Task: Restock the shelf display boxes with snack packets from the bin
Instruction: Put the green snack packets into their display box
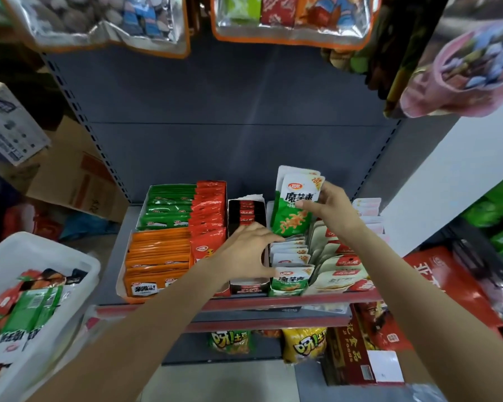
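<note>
My right hand [330, 208] grips a small stack of green-and-white snack packets [295, 198], held upright above the back of a display box. That display box [286, 291] holds a row of the same green-and-white packets [291, 252]. My left hand [249, 250] reaches into the row, its fingers and thumb spread against the packets near the front. The white bin [79, 258] stands at the lower left with mixed red, green and black packets [26, 311] inside.
The shelf [273, 304] also carries boxes of green [169, 210], red [211, 213], orange [157, 256], black [246, 211] and cream-and-red packets [340, 262]. Large snack bags [291, 18] hang overhead. Cardboard cartons [79, 175] stand at the left. More goods fill the lower shelf [302, 343].
</note>
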